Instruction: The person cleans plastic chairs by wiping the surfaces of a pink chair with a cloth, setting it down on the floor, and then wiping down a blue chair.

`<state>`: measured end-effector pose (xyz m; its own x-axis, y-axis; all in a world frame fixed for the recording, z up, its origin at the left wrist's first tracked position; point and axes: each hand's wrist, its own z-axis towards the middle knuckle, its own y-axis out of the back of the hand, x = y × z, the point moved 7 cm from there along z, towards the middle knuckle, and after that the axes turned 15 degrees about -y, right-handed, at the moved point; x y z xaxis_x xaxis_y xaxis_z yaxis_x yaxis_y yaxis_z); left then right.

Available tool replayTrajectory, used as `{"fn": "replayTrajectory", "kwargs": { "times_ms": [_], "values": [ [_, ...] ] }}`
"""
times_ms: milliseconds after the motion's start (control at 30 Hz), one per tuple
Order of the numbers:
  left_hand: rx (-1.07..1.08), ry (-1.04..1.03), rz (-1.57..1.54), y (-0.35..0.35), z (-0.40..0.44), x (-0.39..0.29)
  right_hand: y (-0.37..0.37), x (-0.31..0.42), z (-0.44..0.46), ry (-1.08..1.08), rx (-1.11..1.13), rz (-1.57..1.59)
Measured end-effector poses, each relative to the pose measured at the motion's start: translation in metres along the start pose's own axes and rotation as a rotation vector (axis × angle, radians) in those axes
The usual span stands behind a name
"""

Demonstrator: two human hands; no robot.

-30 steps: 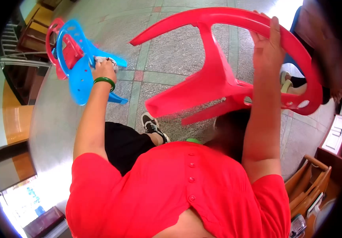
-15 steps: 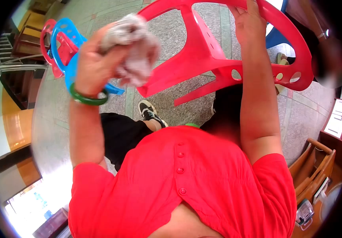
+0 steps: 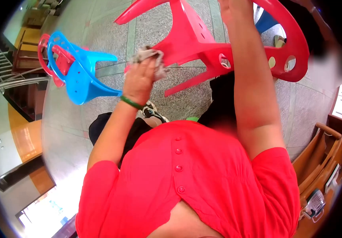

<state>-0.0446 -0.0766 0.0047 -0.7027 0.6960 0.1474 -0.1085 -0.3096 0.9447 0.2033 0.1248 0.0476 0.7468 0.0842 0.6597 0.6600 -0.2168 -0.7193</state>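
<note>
Looked mid-wipe to me, left hand (image 3: 139, 81) clutching a rag (image 3: 145, 54) at the red chair (image 3: 186, 45), couldn't tell right hand (image 3: 234, 12) grip, next stroke probably needed things steady

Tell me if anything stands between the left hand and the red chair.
Only the cloth, held in the left hand at the red chair. Nothing else visible is in the way; the blue chair stands off to the left.

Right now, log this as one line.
left hand: holds cloth at red chair | right hand: at its rim, partly cut off | blue chair: leftward
</note>
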Motion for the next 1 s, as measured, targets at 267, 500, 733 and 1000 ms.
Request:
{"fn": "replayTrajectory", "kwargs": {
  "times_ms": [267,500,733,1000],
  "values": [
    [0.123,0.619,-0.51,0.063,-0.063,0.083,0.006,0.005,0.001,0.003,-0.033,0.031],
    [-0.358,0.368,-0.742,0.11,0.031,0.035,-0.048,-0.028,-0.044,-0.048,0.351,-0.127],
    [-0.017,0.523,-0.521,0.029,0.012,-0.01,-0.084,-0.046,-0.093,-0.243,0.677,-0.349],
    [0.006,0.813,-0.528,-0.022,-0.019,-0.011,-0.115,-0.108,-0.129,-0.307,1.122,-0.581]
  ]
}}
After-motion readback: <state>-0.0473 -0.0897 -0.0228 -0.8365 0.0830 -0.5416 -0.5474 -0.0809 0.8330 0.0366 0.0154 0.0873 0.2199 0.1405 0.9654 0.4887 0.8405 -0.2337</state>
